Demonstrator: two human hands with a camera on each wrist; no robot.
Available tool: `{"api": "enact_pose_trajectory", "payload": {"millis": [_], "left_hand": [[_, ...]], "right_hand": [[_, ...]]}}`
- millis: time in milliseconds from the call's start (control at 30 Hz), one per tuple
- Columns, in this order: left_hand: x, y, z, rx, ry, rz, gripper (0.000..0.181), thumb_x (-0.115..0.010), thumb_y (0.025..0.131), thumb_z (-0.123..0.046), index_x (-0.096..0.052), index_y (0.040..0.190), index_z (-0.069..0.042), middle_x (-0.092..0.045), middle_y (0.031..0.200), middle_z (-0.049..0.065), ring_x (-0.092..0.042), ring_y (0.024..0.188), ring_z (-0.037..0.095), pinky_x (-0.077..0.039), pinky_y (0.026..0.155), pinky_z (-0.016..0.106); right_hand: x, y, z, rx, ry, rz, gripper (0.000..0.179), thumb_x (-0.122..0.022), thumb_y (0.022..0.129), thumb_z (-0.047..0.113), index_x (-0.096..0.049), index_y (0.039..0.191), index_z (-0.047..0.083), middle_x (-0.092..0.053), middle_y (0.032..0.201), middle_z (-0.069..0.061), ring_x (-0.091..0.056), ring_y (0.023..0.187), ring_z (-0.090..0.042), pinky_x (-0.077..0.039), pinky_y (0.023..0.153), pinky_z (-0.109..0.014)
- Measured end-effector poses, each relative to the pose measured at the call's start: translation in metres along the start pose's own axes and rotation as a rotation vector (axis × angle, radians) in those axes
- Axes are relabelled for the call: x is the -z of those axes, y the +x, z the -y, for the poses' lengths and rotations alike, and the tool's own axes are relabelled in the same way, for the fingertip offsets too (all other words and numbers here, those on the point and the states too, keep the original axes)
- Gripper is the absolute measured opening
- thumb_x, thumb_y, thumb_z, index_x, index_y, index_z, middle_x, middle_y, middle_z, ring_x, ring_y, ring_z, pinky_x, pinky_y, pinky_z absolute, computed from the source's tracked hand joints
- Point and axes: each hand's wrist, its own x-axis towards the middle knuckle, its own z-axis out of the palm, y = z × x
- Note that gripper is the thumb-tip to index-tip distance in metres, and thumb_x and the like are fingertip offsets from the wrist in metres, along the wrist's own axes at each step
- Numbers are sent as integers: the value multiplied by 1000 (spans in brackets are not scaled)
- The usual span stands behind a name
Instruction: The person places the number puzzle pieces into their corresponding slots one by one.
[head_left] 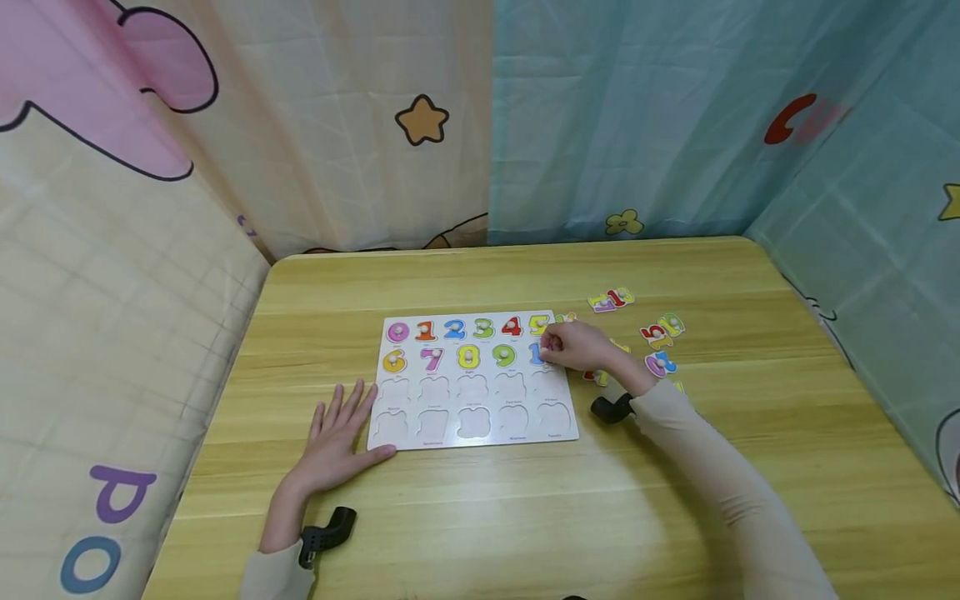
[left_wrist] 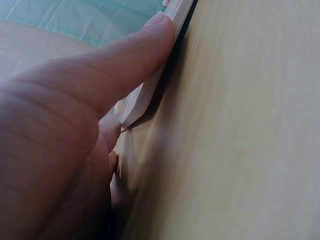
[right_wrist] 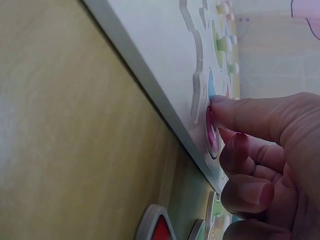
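Note:
A white number puzzle board [head_left: 453, 400] lies on the table. Knobbed number pieces 0 to 9 sit in its upper two rows, and the lower two rows show bare recesses. My right hand [head_left: 573, 344] is at the right end of the second row, where thumb and finger pinch a number 10 puzzle piece [right_wrist: 212, 135] with a blue 1 and a pink zero. In the right wrist view this piece is at the board's surface, its knob hidden by the fingertips. My left hand [head_left: 335, 443] rests with spread fingers at the board's lower left corner, its thumb [left_wrist: 150, 45] touching the edge.
Loose two-digit number pieces lie right of the board: a pair [head_left: 611, 300] at the back, several more [head_left: 662, 332] nearer, and a pink-and-blue one [head_left: 660, 364] close to the right forearm. Some are partly under the right hand. Curtains [head_left: 360, 167] stand behind the wooden table [head_left: 480, 517].

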Motion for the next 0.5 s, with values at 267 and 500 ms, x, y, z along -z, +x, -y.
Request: {"api": "enact_pose_trajectory", "payload": {"millis": [267,500], "left_hand": [[1,1,1,-6,13,-5,95,-63,84,-56,-15,153,-13,-4,157,15,10,141,38,11,108,54],[1,0,0,-1,-3,-2,95,-63,84,-56,-16,153,-12,-4,157,15,10,141,38,12,107,55]], "right_hand": [[1,-2,2,-10,32,-1,16,-67,90,22,-61,93,7,-53,69,2,-47,59,-13,-38,56,-28],[1,-9,-4,-4,126,-30,22,-67,90,27,-59,99,8,-51,70,1,-45,56,-13,-36,50,-27]]}}
